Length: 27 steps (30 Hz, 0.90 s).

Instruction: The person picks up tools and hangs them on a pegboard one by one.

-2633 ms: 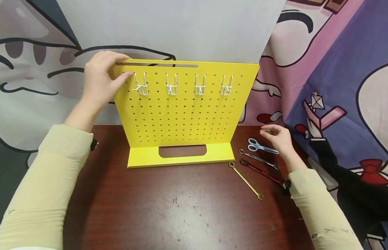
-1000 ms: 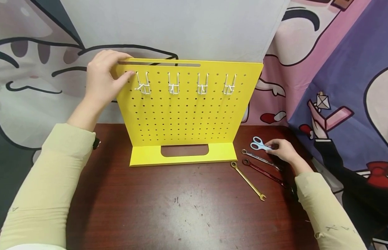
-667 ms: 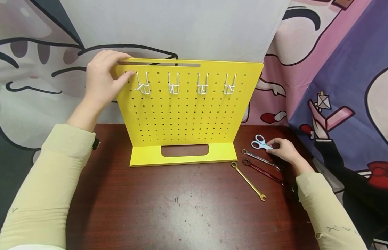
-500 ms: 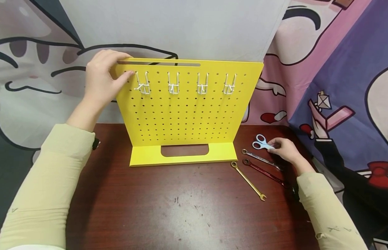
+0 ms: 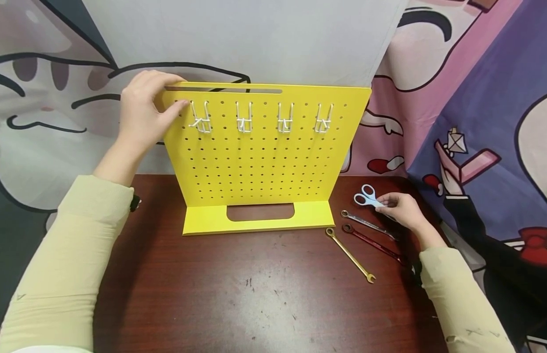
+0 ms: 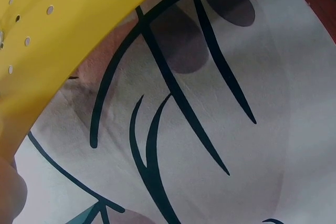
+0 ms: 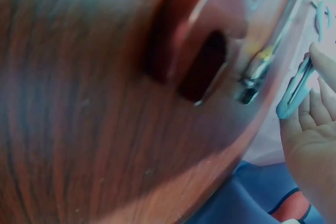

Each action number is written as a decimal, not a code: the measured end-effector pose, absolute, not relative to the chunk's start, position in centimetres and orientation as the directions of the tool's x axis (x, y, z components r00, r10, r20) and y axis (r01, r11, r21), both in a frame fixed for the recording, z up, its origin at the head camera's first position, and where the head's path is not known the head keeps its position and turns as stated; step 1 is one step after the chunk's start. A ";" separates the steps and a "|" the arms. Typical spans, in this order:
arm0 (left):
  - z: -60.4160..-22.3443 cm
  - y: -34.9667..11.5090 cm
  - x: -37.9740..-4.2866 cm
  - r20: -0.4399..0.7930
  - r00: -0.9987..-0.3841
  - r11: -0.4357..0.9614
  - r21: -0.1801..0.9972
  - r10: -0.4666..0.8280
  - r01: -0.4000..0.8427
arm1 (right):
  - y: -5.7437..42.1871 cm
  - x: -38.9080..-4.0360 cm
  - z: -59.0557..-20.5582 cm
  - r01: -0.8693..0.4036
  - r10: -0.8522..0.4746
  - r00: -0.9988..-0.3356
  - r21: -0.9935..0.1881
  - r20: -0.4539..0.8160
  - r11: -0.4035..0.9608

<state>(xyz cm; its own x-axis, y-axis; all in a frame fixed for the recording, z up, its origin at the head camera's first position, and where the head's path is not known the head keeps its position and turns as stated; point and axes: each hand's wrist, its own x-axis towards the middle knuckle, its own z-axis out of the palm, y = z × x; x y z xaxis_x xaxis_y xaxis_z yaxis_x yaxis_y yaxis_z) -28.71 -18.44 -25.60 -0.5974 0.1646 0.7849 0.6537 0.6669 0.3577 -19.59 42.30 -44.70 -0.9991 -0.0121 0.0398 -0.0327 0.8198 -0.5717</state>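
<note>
A yellow pegboard (image 5: 260, 162) stands upright on its flat foot, with several white wire hooks (image 5: 242, 120) along its upper part. My left hand (image 5: 143, 105) grips its top left corner, thumb on the front and fingers over the top edge. At the right, my right hand (image 5: 403, 208) pinches light blue scissors (image 5: 366, 196) between thumb and fingers, the ring handles pointing away to the left. In the right wrist view the scissors (image 7: 295, 93) lie across the fingers of the right hand (image 7: 312, 135), apart from the tabletop.
Below the right hand lie a silver wrench (image 5: 366, 223), a red wrench (image 5: 372, 242) and a gold wrench (image 5: 349, 255) on the dark wooden table (image 5: 238, 289). Behind the pegboard hangs a printed cloth (image 5: 256, 39); another (image 5: 485, 122) closes off the right side.
My right hand has come down onto the scissors and taken hold of them. Their ring handles have since swung up and away a little. The left hand keeps its grip on the pegboard.
</note>
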 end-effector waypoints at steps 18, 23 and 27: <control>-25.8 -18.4 -28.7 0.776 -0.608 0.661 0.368 0.168 0.653 | 37.6 -18.8 -41.7 -0.008 0.138 -0.985 -0.833 0.101 0.553; -25.7 -18.4 -28.8 0.778 -0.607 0.660 0.371 0.163 0.653 | 35.6 -18.8 -40.6 -0.034 0.167 -0.978 -0.882 0.126 0.470; -25.7 -18.5 -28.8 0.776 -0.611 0.657 0.379 0.158 0.651 | 33.8 -18.5 -39.6 -0.083 0.177 -0.970 -0.911 0.167 0.404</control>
